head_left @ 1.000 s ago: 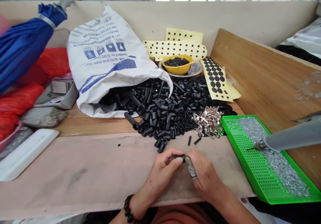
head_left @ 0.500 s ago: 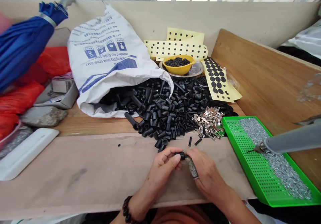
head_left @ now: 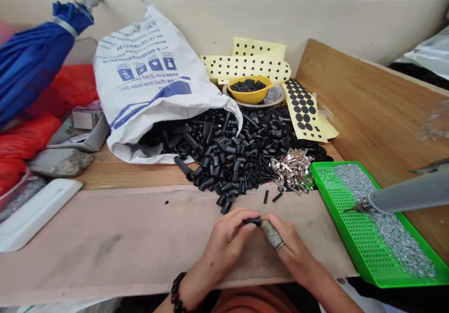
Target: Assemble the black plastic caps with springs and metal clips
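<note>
My left hand [head_left: 228,238] and my right hand [head_left: 287,245] meet at the near edge of the table, both pinched on one small black plastic part [head_left: 253,221] held between them. A grey fabric cot covers my right forefinger [head_left: 271,233]. A bead bracelet sits on my left wrist. Just beyond my hands lies a big heap of black plastic tubes and rings [head_left: 231,149], spilling from a white printed sack [head_left: 150,88]. A small pile of silver metal clips [head_left: 291,165] rests to the right of the heap.
A green perforated tray [head_left: 351,229] of tiny silver screws sits at right, with a grey power screwdriver [head_left: 403,198] hanging over it. A yellow bowl [head_left: 249,90] and dotted yellow sheets [head_left: 245,67] stand behind. A blue umbrella [head_left: 31,60], red bags and a white tray [head_left: 35,212] lie left.
My hands stay together on the black part with small shifts of the fingers; my right forefinger now lies lower and more to the right. Nothing else has moved.
</note>
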Demonstrator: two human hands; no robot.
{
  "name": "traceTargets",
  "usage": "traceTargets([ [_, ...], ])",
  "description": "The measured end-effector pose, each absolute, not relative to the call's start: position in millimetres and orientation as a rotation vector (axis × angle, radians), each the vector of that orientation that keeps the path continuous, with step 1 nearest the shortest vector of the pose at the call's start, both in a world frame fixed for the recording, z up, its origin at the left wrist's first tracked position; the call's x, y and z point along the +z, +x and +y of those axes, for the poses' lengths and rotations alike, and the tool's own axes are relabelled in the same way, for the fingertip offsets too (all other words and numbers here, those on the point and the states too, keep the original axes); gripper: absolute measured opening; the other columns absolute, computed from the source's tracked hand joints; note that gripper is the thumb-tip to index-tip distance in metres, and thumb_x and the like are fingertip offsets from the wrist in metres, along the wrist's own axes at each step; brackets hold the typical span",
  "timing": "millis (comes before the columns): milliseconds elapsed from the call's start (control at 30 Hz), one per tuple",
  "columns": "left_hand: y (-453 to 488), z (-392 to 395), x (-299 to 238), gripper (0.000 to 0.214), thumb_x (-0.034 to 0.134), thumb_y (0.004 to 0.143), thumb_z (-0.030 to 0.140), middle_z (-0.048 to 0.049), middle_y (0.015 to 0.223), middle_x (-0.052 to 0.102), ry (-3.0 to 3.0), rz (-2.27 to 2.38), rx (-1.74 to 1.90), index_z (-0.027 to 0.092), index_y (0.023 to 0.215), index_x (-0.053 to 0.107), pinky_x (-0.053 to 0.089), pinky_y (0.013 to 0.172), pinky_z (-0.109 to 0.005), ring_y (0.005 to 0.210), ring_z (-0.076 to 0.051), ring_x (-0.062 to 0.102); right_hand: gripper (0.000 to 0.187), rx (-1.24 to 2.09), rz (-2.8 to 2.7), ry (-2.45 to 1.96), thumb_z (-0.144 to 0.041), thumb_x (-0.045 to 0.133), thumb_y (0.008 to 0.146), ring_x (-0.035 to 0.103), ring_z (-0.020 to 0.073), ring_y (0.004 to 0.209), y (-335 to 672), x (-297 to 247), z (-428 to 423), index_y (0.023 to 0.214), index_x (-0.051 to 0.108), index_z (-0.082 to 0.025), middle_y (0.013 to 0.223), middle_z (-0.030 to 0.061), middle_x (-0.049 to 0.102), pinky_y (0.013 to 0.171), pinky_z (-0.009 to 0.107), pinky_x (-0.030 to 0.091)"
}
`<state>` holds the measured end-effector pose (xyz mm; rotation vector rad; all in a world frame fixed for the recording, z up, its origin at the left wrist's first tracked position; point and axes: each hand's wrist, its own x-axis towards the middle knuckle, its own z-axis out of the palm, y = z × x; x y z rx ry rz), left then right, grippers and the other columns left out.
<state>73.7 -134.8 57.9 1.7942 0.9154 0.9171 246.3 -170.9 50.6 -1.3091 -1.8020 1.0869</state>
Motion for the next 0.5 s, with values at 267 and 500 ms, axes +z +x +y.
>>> traceTargets([
  [267, 72.8, -134.1, 59.8, 0.019, 0.049, 0.086, 0.012, -0.0046, 0.094, 0.067, 1.843, 0.869, 0.866, 0.017, 0.099, 0.063, 0.046, 0.079, -0.022, 0.088, -0.014, 0.061, 0.021, 1.035, -1.822, -1.283, -0.009, 0.034, 0.083, 0.052, 0.0154, 0.072, 248.4, 49.3, -170.6, 0.092, 0.049, -0.021, 0.080, 0.0006, 0.057, 0.063, 0.025, 0.038],
  [500, 73.1, -130.4, 58.5, 0.021, 0.053, 0.082, 0.019, -0.0053, 0.094, 0.068, 1.650, 1.007, 0.795, 0.016, 0.100, 0.065, 0.048, 0.072, -0.024, 0.081, -0.017, 0.062, 0.030, 0.704, -1.997, -1.145, -0.006, 0.033, 0.081, 0.053, 0.0197, 0.082, 245.1, 44.1, -168.1, 0.106, 0.045, -0.021, 0.089, 0.0058, 0.055, 0.070, 0.032, 0.043],
])
